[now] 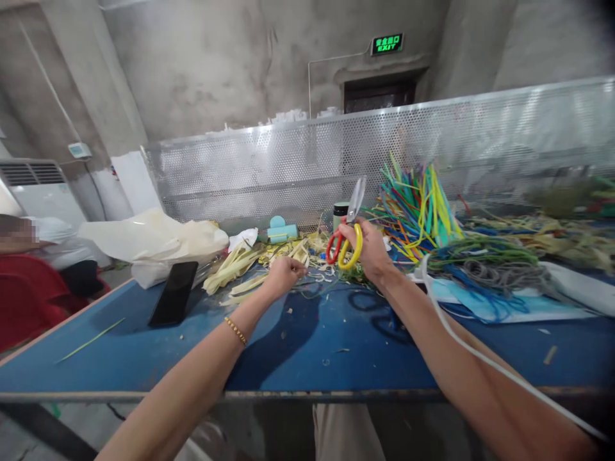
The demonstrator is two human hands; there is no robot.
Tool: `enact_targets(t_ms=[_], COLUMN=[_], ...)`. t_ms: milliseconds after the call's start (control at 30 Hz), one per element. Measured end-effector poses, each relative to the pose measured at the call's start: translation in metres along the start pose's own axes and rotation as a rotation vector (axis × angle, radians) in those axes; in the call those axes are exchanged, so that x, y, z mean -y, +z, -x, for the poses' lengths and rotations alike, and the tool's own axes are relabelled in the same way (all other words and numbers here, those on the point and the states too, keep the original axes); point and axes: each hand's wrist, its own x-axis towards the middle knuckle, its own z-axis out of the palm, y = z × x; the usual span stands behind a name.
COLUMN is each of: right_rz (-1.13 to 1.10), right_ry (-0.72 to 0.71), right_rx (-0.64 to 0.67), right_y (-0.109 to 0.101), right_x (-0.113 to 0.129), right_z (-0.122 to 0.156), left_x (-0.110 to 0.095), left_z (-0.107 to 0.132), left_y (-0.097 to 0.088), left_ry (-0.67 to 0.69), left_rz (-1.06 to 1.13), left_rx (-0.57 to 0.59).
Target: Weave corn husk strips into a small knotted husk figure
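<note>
My right hand [373, 248] grips a pair of scissors [350, 253] with one red and one yellow handle loop, its blades pointing up and close together. My left hand [284, 276], a gold bracelet on its wrist, is closed with fingertips pinched; whatever is between them is too small to make out. Just beyond it lie pale yellow flat strips [235, 266] and a litter of scraps [321, 259]. Behind the scissors stands a jar with a black lid [341, 210]. A bundle of colourful strips [423, 205] rises beyond my right hand.
A black phone [173, 294] lies at the left, beside a crumpled cream sheet [154, 240]. Coils of green and grey cord [502, 269] rest on a light blue sheet at the right. A white cable [461, 342] crosses my right forearm. A perforated metal panel [269, 166] backs the blue table [298, 365].
</note>
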Motion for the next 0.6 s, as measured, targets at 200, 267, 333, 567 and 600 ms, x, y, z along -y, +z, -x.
enact_targets(t_ms=[200,267,333,567,600], right_rz=[0.076,0.113,0.138,0.233,0.279], right_ry=[-0.218,-0.251,-0.281,-0.358,-0.377], right_rx=[-0.23,-0.312,-0.363,-0.454,-0.46], right_y=[-0.006,-0.009,-0.012,-0.027,-0.03], right_x=[0.006,0.012,0.017,0.026,0.027], right_z=[-0.005,-0.004,-0.004,-0.012,-0.014], left_x=[-0.032,-0.037,-0.039,-0.028,-0.025], left_z=[-0.026,-0.034,-0.04,-0.056,-0.057], left_y=[0.017,0.025,0.032,0.029,0.025], left_ry=[0.168,0.267,0.332,0.241,0.229], left_rz=[-0.322,-0.428,-0.525,-0.568,-0.548], left_rx=[-0.083,-0.121,-0.108,0.01,0.008])
